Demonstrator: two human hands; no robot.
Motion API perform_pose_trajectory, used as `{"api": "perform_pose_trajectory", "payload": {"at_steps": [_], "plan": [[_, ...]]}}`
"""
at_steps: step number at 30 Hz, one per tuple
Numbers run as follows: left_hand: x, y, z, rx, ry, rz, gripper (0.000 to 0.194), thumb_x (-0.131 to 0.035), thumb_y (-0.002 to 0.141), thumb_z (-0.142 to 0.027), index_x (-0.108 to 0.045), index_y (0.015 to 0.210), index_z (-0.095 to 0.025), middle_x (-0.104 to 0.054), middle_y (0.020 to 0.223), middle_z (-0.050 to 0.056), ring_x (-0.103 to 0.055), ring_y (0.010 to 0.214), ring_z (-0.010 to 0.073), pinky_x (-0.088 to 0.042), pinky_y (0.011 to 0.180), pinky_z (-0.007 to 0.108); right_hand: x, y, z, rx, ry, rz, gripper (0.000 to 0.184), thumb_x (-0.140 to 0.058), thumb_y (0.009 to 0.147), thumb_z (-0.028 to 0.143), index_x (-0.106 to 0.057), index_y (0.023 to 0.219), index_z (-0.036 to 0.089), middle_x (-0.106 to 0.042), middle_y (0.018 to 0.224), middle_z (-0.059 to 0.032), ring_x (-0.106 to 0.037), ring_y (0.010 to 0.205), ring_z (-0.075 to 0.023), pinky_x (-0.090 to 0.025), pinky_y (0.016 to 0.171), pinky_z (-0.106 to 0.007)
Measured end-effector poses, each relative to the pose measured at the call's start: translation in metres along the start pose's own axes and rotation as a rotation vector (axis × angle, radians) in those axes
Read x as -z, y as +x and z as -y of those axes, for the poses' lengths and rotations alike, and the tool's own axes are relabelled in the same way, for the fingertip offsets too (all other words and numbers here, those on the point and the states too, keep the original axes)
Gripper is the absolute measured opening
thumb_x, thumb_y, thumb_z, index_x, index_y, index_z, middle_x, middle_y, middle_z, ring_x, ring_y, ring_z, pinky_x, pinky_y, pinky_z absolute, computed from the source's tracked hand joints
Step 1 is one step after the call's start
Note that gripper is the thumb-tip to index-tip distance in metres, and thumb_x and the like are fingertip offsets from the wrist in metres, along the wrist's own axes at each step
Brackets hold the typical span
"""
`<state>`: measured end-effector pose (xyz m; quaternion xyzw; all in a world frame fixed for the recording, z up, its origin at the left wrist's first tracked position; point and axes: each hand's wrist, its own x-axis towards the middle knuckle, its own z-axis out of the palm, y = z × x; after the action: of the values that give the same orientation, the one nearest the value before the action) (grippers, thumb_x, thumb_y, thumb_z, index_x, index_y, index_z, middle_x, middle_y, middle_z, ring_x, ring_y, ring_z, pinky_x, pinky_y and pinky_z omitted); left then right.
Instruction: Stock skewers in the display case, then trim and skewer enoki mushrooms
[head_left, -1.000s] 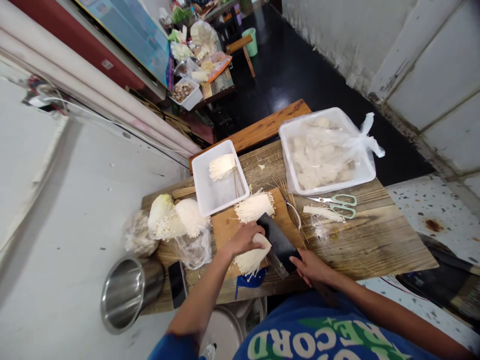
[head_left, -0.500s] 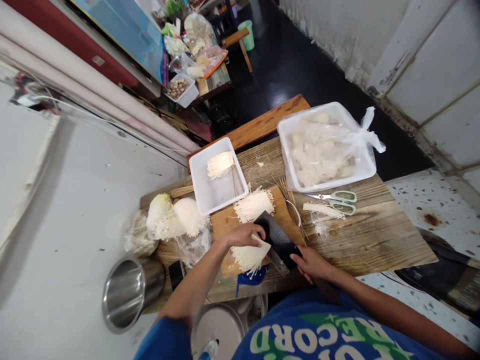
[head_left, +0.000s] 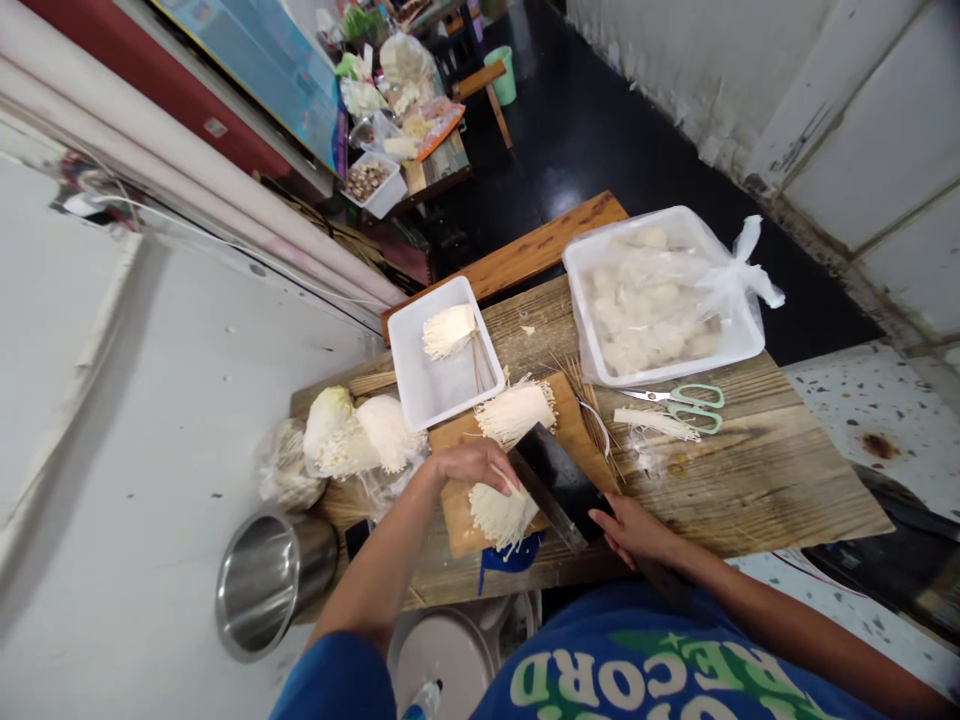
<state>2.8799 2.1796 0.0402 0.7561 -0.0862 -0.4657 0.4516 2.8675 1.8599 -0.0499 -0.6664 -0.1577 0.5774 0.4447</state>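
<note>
My left hand [head_left: 470, 464] is closed over a bundle of white enoki mushrooms [head_left: 499, 514] lying on a wooden cutting board [head_left: 459, 505]. My right hand [head_left: 631, 528] grips the handle of a dark cleaver [head_left: 556, 480], whose blade rests on the board right beside the bundle. A second enoki bundle [head_left: 517, 411] lies at the far end of the board.
A white tray [head_left: 435, 385] with one enoki bundle and skewers sits behind the board. Bagged enoki [head_left: 352, 434] lie left, a steel pot [head_left: 264, 581] lower left. A bagged white tub [head_left: 660, 296] stands at right, with green scissors [head_left: 686, 406] and loose skewers [head_left: 589, 420] beside it.
My left hand pulled the enoki bundle slightly toward me on the board. The cleaver stayed beside it in my right hand.
</note>
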Motion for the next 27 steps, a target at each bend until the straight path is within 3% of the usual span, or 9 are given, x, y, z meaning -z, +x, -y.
{"api": "perform_pose_trajectory", "payload": {"at_steps": [5, 8, 13, 16, 19, 21, 24, 27], "plan": [[0.017, -0.055, -0.004, -0.068, -0.229, 0.015, 0.03, -0.076, 0.073, -0.039, -0.078, 0.093, -0.017, -0.076, 0.089, 0.011, -0.071, 0.079, 0.0216, -0.053, 0.073, 0.026, 0.0, -0.001, 0.005, -0.016, 0.023, 0.003, 0.029, -0.038, 0.09, 0.051, -0.034, 0.084, 0.023, -0.049, 0.049, 0.0084, -0.046, 0.031, -0.0091, -0.032, 0.03, -0.019], [0.023, -0.095, 0.0, -0.153, -0.346, -0.107, 0.023, -0.078, 0.072, -0.037, -0.079, 0.086, -0.018, -0.076, 0.086, 0.013, -0.072, 0.08, 0.0246, -0.055, 0.076, 0.031, 0.0, -0.001, 0.005, -0.011, 0.007, -0.003, 0.03, -0.037, 0.089, 0.052, -0.033, 0.084, 0.023, -0.049, 0.048, 0.0078, -0.045, 0.031, -0.0093, -0.031, 0.03, -0.019], [0.027, -0.145, 0.002, -0.44, -0.471, -0.316, 0.03, -0.077, 0.069, -0.047, -0.076, 0.061, -0.018, -0.072, 0.059, 0.011, -0.069, 0.056, 0.0227, -0.056, 0.061, 0.031, -0.002, 0.005, -0.005, 0.021, -0.033, -0.01, 0.035, -0.034, 0.087, 0.058, -0.032, 0.082, 0.023, -0.05, 0.048, 0.0064, -0.046, 0.03, -0.0096, -0.028, 0.03, -0.019], [0.038, -0.157, -0.009, -0.395, -0.434, -0.356, 0.03, -0.077, 0.07, -0.046, -0.075, 0.062, -0.017, -0.072, 0.06, 0.011, -0.07, 0.057, 0.0223, -0.056, 0.06, 0.03, -0.005, 0.008, -0.009, 0.026, -0.028, -0.02, 0.037, -0.034, 0.085, 0.06, -0.032, 0.081, 0.023, -0.051, 0.048, 0.0061, -0.047, 0.03, -0.0099, -0.028, 0.029, -0.019], [0.06, -0.148, -0.028, -0.085, -0.239, -0.265, 0.03, -0.078, 0.07, -0.044, -0.078, 0.078, -0.015, -0.076, 0.078, 0.013, -0.072, 0.074, 0.0232, -0.056, 0.072, 0.03, -0.005, 0.002, -0.007, 0.047, 0.001, -0.031, 0.039, -0.035, 0.084, 0.063, -0.033, 0.081, 0.024, -0.049, 0.047, 0.0068, -0.047, 0.03, -0.0106, -0.028, 0.029, -0.02], [0.075, -0.125, -0.041, 0.097, -0.066, -0.182, 0.034, -0.078, 0.068, -0.045, -0.078, 0.086, -0.015, -0.076, 0.086, 0.011, -0.071, 0.078, 0.0208, -0.053, 0.074, 0.026, 0.0, -0.009, -0.004, 0.066, 0.036, -0.049, 0.04, -0.035, 0.084, 0.063, -0.033, 0.081, 0.024, -0.05, 0.048, 0.007, -0.047, 0.03, -0.0103, -0.028, 0.03, -0.02], [0.091, -0.072, -0.054, 0.232, 0.166, -0.091, 0.034, -0.078, 0.068, -0.041, -0.078, 0.092, -0.018, -0.077, 0.089, 0.005, -0.068, 0.08, 0.017, -0.049, 0.073, 0.021, 0.014, -0.033, -0.001, 0.074, 0.09, -0.12, 0.041, -0.035, 0.084, 0.065, -0.034, 0.08, 0.024, -0.05, 0.048, 0.0077, -0.045, 0.03, -0.0092, -0.029, 0.032, -0.021], [0.093, -0.01, -0.06, 0.31, 0.357, -0.02, 0.028, -0.077, 0.069, -0.031, -0.077, 0.095, -0.019, -0.077, 0.09, 0.002, -0.067, 0.083, 0.0156, -0.046, 0.075, 0.018, 0.033, -0.059, -0.005, 0.054, 0.077, -0.239, 0.044, -0.036, 0.082, 0.068, -0.034, 0.079, 0.024, -0.048, 0.046, 0.0084, -0.045, 0.03, -0.0094, -0.032, 0.035, -0.022]]}}
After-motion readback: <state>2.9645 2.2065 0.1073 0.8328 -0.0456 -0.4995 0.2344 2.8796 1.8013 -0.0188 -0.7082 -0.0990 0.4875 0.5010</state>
